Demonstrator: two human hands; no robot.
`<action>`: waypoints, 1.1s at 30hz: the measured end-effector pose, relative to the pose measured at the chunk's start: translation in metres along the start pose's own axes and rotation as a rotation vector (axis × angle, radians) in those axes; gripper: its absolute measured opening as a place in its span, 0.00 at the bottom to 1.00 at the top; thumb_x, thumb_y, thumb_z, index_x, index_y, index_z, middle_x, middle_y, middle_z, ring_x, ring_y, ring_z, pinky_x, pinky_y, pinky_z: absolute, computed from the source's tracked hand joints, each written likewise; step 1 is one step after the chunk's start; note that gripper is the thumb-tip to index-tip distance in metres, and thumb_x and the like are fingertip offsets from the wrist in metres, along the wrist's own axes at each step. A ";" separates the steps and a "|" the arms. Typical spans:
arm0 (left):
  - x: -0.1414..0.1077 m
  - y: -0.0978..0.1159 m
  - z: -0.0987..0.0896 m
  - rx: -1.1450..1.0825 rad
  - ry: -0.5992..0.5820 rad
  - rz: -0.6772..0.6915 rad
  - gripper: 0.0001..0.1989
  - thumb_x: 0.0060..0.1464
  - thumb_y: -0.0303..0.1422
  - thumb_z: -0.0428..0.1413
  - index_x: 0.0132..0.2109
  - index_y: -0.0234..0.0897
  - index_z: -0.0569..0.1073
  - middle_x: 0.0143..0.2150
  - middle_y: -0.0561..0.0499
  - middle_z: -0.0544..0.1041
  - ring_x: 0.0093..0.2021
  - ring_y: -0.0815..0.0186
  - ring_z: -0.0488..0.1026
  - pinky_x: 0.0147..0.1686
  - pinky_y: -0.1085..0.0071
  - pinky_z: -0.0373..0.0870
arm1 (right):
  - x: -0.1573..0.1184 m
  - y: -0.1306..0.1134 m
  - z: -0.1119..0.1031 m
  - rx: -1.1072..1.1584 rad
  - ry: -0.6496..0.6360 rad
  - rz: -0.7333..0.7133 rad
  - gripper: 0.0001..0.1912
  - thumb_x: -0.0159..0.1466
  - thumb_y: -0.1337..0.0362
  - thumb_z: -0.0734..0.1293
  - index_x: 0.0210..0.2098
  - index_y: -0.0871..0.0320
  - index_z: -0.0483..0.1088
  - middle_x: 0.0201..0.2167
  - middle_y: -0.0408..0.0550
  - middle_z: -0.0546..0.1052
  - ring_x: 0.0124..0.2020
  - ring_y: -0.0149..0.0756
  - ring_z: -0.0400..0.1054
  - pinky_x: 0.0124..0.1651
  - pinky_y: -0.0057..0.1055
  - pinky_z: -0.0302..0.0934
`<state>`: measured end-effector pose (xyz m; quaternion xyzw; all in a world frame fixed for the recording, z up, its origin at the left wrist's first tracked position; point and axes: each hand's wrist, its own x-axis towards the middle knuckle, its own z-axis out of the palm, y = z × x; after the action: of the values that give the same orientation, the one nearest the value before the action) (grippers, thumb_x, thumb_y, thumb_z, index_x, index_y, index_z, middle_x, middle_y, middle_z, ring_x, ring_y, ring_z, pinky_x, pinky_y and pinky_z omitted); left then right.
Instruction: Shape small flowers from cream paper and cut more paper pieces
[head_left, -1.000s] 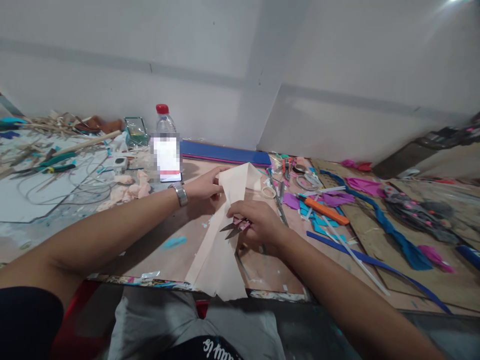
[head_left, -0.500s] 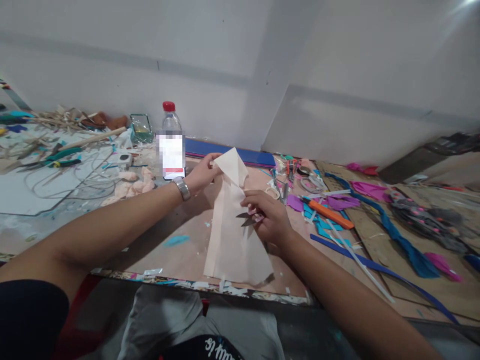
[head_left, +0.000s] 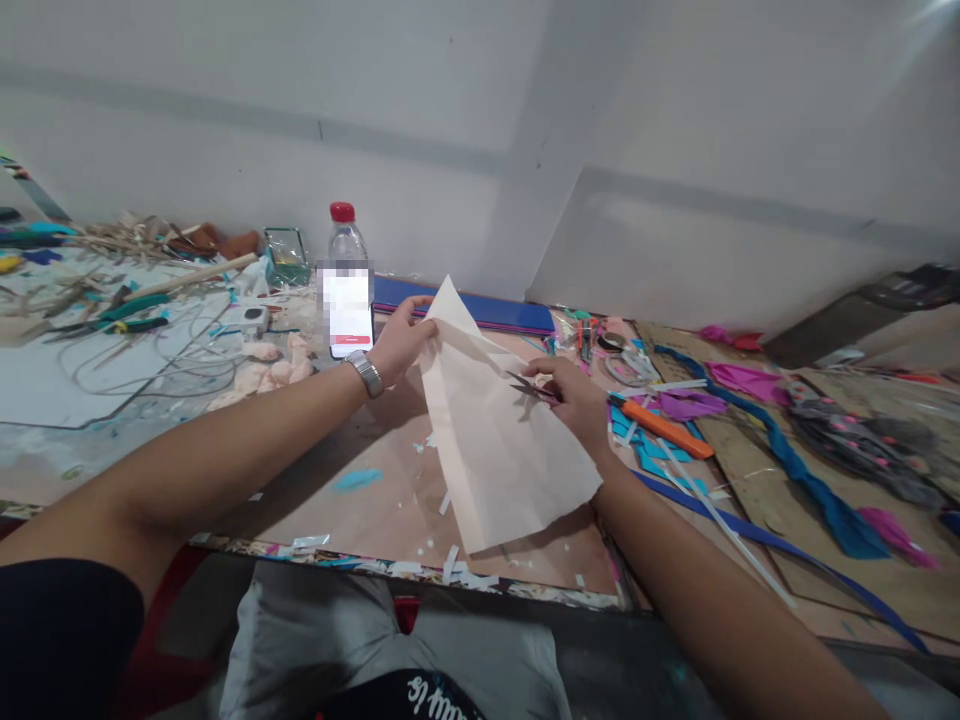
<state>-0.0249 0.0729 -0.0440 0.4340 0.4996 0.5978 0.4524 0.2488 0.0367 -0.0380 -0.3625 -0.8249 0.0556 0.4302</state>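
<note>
A sheet of cream paper (head_left: 502, 440) with a folded left edge and a pointed top lies slanted over the tabletop. My left hand (head_left: 406, 338), with a metal watch at the wrist, pinches the sheet's upper left edge. My right hand (head_left: 576, 400) holds a small pair of scissors (head_left: 531, 388), their blades parted and pointing left over the paper. Its fingers also seem to be at the sheet's right edge; whether they grip it I cannot tell. The scissors' handles are mostly hidden in my fingers.
A phone (head_left: 351, 308) leans on a red-capped bottle (head_left: 346, 235) at the back. An orange cutter knife (head_left: 664, 428), coloured scraps and a blue strip (head_left: 780, 555) lie to the right. Green-handled pliers (head_left: 135, 312) and peach-coloured pieces (head_left: 271, 368) are on the left.
The folded-over top of the paper has opened out, and the sheet's lower end has swung right. My right hand has moved up and right with the scissors. My left hand has shifted slightly.
</note>
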 end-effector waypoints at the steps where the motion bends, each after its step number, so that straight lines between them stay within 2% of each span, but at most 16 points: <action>1: 0.000 0.000 0.000 0.000 0.001 -0.003 0.24 0.54 0.23 0.57 0.58 0.40 0.71 0.34 0.52 0.74 0.29 0.66 0.75 0.31 0.70 0.70 | 0.001 0.003 -0.002 -0.024 0.006 0.019 0.08 0.61 0.66 0.69 0.41 0.54 0.75 0.39 0.45 0.81 0.27 0.33 0.69 0.33 0.30 0.64; 6: -0.001 0.001 -0.001 0.003 0.016 -0.010 0.24 0.56 0.25 0.60 0.59 0.39 0.70 0.35 0.51 0.75 0.30 0.66 0.75 0.31 0.71 0.70 | 0.003 0.010 -0.009 -0.078 0.100 0.048 0.08 0.59 0.65 0.70 0.39 0.52 0.77 0.32 0.42 0.80 0.25 0.34 0.66 0.31 0.30 0.61; 10: 0.001 0.000 -0.002 0.016 0.038 0.001 0.23 0.57 0.25 0.58 0.59 0.39 0.69 0.37 0.50 0.75 0.30 0.67 0.74 0.31 0.72 0.69 | 0.004 0.014 -0.008 -0.062 0.109 0.045 0.08 0.59 0.67 0.70 0.39 0.52 0.77 0.33 0.43 0.82 0.24 0.34 0.67 0.30 0.31 0.62; 14: -0.001 0.001 -0.002 0.036 0.027 0.055 0.22 0.56 0.25 0.58 0.58 0.39 0.70 0.39 0.50 0.76 0.32 0.67 0.74 0.34 0.71 0.71 | 0.005 0.021 -0.009 0.001 0.030 -0.029 0.09 0.61 0.68 0.67 0.39 0.53 0.78 0.36 0.45 0.83 0.34 0.40 0.76 0.37 0.34 0.69; 16: -0.006 0.002 -0.001 0.063 -0.030 0.097 0.24 0.54 0.23 0.58 0.58 0.40 0.70 0.39 0.50 0.77 0.33 0.67 0.74 0.35 0.71 0.71 | 0.007 0.023 -0.010 0.022 0.016 -0.053 0.12 0.61 0.70 0.64 0.39 0.52 0.79 0.37 0.45 0.84 0.39 0.42 0.78 0.41 0.36 0.71; 20: -0.016 0.002 0.000 0.178 -0.262 0.202 0.31 0.52 0.25 0.58 0.63 0.39 0.66 0.41 0.49 0.77 0.35 0.65 0.74 0.35 0.70 0.71 | 0.009 0.016 -0.012 0.058 -0.001 -0.097 0.15 0.60 0.73 0.62 0.35 0.53 0.79 0.41 0.47 0.84 0.44 0.43 0.80 0.47 0.40 0.73; 22: -0.018 0.000 -0.001 0.259 -0.298 0.248 0.32 0.52 0.26 0.59 0.64 0.39 0.67 0.40 0.51 0.76 0.34 0.66 0.72 0.35 0.71 0.69 | 0.009 0.009 -0.014 0.079 0.009 -0.105 0.15 0.63 0.74 0.61 0.33 0.53 0.78 0.44 0.50 0.84 0.45 0.42 0.80 0.46 0.39 0.74; 25: -0.018 -0.002 -0.004 0.348 -0.329 0.269 0.33 0.53 0.27 0.60 0.66 0.40 0.67 0.35 0.54 0.73 0.30 0.68 0.68 0.32 0.72 0.66 | 0.006 0.000 -0.014 0.155 -0.079 -0.203 0.13 0.66 0.70 0.63 0.32 0.54 0.79 0.49 0.53 0.83 0.48 0.43 0.80 0.49 0.41 0.74; 27: -0.019 -0.002 -0.005 0.349 -0.381 0.267 0.34 0.54 0.28 0.60 0.67 0.41 0.66 0.36 0.53 0.74 0.31 0.66 0.70 0.33 0.71 0.68 | 0.005 -0.006 -0.013 0.194 -0.152 -0.242 0.11 0.67 0.68 0.64 0.35 0.53 0.80 0.55 0.54 0.81 0.53 0.45 0.79 0.52 0.42 0.74; 30: -0.022 -0.001 -0.004 0.316 -0.489 0.296 0.36 0.53 0.28 0.61 0.69 0.41 0.64 0.47 0.47 0.78 0.41 0.61 0.76 0.42 0.66 0.73 | 0.001 -0.014 -0.006 0.186 -0.276 -0.250 0.16 0.65 0.72 0.64 0.44 0.51 0.81 0.62 0.52 0.77 0.58 0.45 0.76 0.55 0.43 0.74; 33: -0.026 0.001 -0.002 0.297 -0.555 0.390 0.38 0.52 0.26 0.62 0.70 0.42 0.64 0.65 0.41 0.71 0.59 0.54 0.74 0.56 0.60 0.72 | -0.004 -0.019 0.003 0.103 -0.351 -0.203 0.27 0.61 0.76 0.63 0.55 0.50 0.78 0.70 0.53 0.69 0.66 0.49 0.69 0.60 0.48 0.72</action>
<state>-0.0212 0.0469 -0.0450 0.7278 0.3471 0.4532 0.3801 0.2374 0.0206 -0.0351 -0.2400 -0.9156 0.1164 0.3010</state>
